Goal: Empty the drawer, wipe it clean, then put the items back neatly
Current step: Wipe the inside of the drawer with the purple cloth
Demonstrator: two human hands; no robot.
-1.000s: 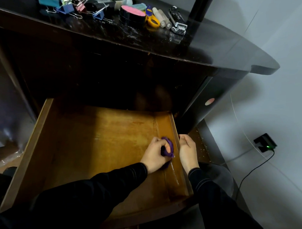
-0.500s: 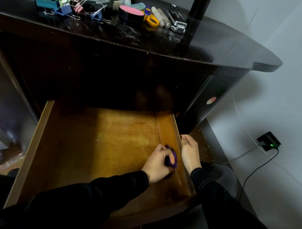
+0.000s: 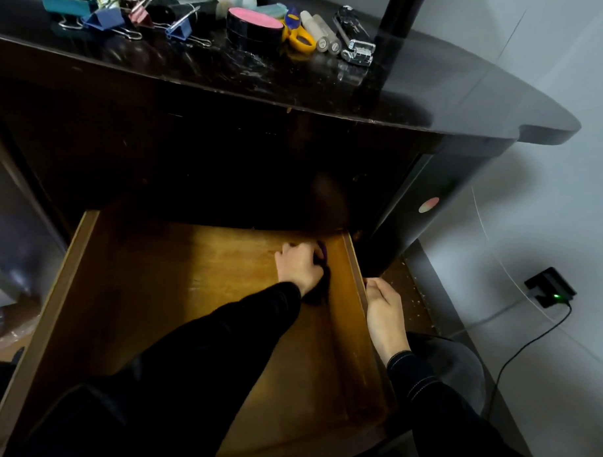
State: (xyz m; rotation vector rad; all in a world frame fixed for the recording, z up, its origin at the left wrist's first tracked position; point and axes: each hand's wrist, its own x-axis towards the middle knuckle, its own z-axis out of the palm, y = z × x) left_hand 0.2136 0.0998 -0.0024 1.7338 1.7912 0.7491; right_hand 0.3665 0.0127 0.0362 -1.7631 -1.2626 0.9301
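- The purple cloth [image 3: 323, 250] is now carried deeper into the drawer [image 3: 72, 270], close to the rear right corner. A second ago it was worked farther forward along the right wall, just beside the other hand.
- The left hand [image 3: 299, 267] is seen closed around the cloth, with the fingers curled over it and the cloth pressed to the drawer floor. Only a small purple edge is shown past the knuckles.
- The right hand [image 3: 385, 307] is kept on the rim of the drawer's right wall, as before. Its fingers are curled over that rim, and the drawer is steadied by it.
- The two hands, side by side earlier, are now set well apart along the wall.
- The drawer floor is seen bare of items. The binder clips [image 3: 105, 19], tape roll [image 3: 253, 25], scissors [image 3: 300, 38] and stapler [image 3: 355, 41] are laid out on the table [image 3: 425, 97] above.
- The emptying is judged finished and the wiping under way. The right strip is being covered from front to back, and the left part is probably still to be wiped.
- The items are not yet returned.
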